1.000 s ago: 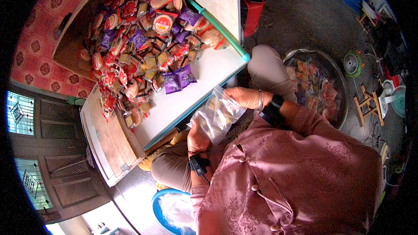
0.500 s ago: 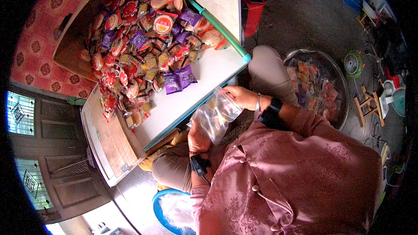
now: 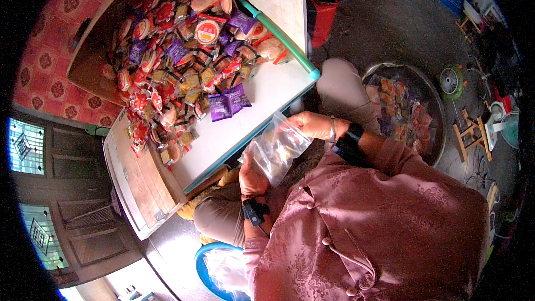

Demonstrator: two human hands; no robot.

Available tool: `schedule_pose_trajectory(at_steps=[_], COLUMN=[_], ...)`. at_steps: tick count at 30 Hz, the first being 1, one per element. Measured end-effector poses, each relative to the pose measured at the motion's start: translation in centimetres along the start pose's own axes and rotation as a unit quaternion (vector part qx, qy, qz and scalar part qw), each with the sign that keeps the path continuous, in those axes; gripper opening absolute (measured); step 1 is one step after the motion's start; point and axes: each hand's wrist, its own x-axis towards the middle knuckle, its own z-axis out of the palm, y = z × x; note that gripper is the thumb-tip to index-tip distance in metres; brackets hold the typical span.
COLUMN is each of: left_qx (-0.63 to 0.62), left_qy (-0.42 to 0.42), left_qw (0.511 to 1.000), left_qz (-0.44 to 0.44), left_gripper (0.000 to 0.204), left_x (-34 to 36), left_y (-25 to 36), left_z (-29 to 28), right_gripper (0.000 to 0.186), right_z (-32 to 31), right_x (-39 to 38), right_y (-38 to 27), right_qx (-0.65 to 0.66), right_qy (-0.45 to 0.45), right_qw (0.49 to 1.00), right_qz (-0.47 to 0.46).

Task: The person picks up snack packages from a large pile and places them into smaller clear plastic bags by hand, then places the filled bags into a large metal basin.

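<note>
A clear plastic bag (image 3: 277,153) is stretched between my two hands, just off the edge of the white table (image 3: 267,96). My left hand (image 3: 253,177) is closed on its lower left side. At the bag's upper right, my right hand (image 3: 308,125) grips it, fingers curled around the plastic. Something yellowish shows faintly through the bag, too blurred to name. Close by on the tabletop lie two purple snack packets (image 3: 229,103), side by side. Behind them is a heap of small wrapped snacks (image 3: 189,58) in red, clear, yellow and purple packaging.
A green tube (image 3: 281,39) lies along the table's right part. The snacks spill from a cardboard box (image 3: 92,58). Filled clear packs sit in a round metal tray (image 3: 444,128) on the floor at right. A blue basin (image 3: 202,270) with plastic bags stands at lower left.
Both hands keep their hold on the plastic bag, and its folds have shifted slightly. Everything else looks the same.
</note>
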Motion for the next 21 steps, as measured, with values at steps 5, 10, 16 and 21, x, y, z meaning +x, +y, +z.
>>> schedule_pose_trajectory(at_steps=[5, 10, 16, 21], left_qx=[-0.028, 0.019, -0.01, 0.0], left_qy=[-0.002, 0.035, 0.051, 0.048], left_qw=[0.999, 0.998, 0.998, 0.999], left_qz=[-0.023, -0.041, -0.025, -0.012], left_gripper=[0.05, 0.05, 0.048, 0.05], left_x=[0.0, -0.5, 0.0, 0.0], left_y=[0.0, 0.0, -0.2, -0.4], left_z=[0.1, 0.3, -0.4, 0.0], right_gripper=[0.032, 0.029, 0.034, 0.037], right_z=[-0.1, -0.1, -0.7, -0.1], right_x=[0.0, 0.5, 0.8, 0.5], right_y=[0.1, 0.6, 1.0, 0.2], right_qx=[-0.042, -0.026, 0.165, 0.263], right_qy=[-0.075, -0.053, -0.004, 0.033], right_qw=[0.996, 0.998, 0.986, 0.962], right_qz=[0.005, -0.012, -0.039, -0.072])
